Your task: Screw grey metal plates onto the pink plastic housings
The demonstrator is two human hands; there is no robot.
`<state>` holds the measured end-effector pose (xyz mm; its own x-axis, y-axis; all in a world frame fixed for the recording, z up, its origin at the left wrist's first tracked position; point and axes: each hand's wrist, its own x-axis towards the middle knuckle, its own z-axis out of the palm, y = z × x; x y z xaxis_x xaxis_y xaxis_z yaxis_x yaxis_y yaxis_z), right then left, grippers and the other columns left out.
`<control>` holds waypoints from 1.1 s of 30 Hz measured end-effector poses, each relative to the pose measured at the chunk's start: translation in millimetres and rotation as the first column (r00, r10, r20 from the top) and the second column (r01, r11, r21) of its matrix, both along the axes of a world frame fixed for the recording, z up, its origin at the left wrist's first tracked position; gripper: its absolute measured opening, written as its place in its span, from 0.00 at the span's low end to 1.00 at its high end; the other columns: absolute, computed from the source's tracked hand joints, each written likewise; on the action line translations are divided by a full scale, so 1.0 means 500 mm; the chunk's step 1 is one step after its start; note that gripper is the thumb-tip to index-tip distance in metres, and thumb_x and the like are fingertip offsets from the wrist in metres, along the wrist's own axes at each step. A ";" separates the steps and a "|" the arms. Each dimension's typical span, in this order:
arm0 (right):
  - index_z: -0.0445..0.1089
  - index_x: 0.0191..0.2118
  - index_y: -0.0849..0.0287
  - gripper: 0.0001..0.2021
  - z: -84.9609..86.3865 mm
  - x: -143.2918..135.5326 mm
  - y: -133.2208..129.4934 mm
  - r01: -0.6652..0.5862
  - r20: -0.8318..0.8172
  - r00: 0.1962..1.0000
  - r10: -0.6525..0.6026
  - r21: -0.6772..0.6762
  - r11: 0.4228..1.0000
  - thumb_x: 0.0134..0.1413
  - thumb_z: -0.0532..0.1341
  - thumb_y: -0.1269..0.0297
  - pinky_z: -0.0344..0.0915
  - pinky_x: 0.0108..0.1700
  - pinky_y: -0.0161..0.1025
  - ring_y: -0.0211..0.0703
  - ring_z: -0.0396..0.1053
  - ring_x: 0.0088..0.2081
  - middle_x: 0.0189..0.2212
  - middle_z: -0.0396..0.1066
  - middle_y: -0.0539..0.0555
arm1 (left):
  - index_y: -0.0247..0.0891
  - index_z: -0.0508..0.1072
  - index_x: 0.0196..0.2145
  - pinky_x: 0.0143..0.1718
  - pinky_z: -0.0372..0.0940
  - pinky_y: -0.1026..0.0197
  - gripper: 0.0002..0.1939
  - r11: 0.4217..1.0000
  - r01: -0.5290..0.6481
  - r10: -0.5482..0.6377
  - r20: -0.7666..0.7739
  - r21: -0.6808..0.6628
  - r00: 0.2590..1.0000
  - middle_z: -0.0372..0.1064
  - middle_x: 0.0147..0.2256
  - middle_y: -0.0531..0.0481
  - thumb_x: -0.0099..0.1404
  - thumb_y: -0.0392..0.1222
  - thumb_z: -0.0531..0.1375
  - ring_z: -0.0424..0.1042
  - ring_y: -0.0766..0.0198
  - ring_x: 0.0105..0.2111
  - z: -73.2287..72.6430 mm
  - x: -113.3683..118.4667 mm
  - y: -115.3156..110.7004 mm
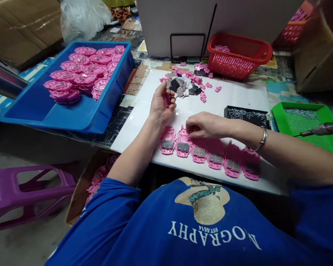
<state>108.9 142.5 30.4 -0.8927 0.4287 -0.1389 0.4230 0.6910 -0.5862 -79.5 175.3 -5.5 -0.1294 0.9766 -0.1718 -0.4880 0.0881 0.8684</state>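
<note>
Several pink plastic cases lie in a row along the front of the white board, each with a grey or dark plate in its lower half. My left hand is raised above the board with its fingers curled around small pink parts. My right hand is over the second and third cases from the left, its fingertips pinched at their upper edges; what they hold is hidden. Beyond my hands is a pile of small pink parts with grey, black and white plates.
A blue tray with stacked pink pieces stands at left. A red basket is at the back right. Right of my hands are a black screw tray, a green tray and a screwdriver. A purple stool stands lower left.
</note>
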 end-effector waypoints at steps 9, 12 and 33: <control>0.70 0.40 0.61 0.12 0.031 0.040 -0.021 0.205 -0.478 0.630 -0.612 -0.657 0.725 0.51 0.68 0.63 0.65 0.35 0.35 0.35 0.67 0.30 0.30 0.69 0.50 | 0.37 0.72 0.33 0.16 0.40 0.69 0.15 0.963 0.222 -0.183 -0.236 0.152 0.954 0.59 0.20 0.59 0.64 0.53 0.62 0.53 0.77 0.15 0.057 0.062 -0.087; 0.67 0.38 0.60 0.17 0.035 0.045 -0.023 0.256 -0.477 0.503 -0.721 -0.714 0.651 0.45 0.71 0.60 0.60 0.29 0.32 0.33 0.65 0.28 0.30 0.71 0.50 | 0.37 0.73 0.34 0.17 0.39 0.69 0.15 0.935 0.305 -0.254 -0.257 0.182 0.932 0.57 0.19 0.60 0.61 0.53 0.64 0.50 0.77 0.15 0.071 0.076 -0.123; 0.75 0.42 0.58 0.09 0.029 0.011 -0.067 0.159 -0.503 0.861 0.071 0.400 0.903 0.66 0.58 0.65 0.70 0.46 0.41 0.42 0.72 0.42 0.40 0.75 0.56 | 0.35 0.76 0.29 0.22 0.46 0.66 0.16 0.904 0.414 -0.320 -0.472 0.108 0.822 0.55 0.19 0.58 0.61 0.52 0.64 0.51 0.73 0.19 0.046 -0.019 -0.258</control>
<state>114.6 108.9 44.8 -0.7677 0.3826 0.5140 0.1914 0.9025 -0.3859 -89.1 46.1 17.6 0.2311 0.9728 0.0164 -0.0245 -0.0111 0.9996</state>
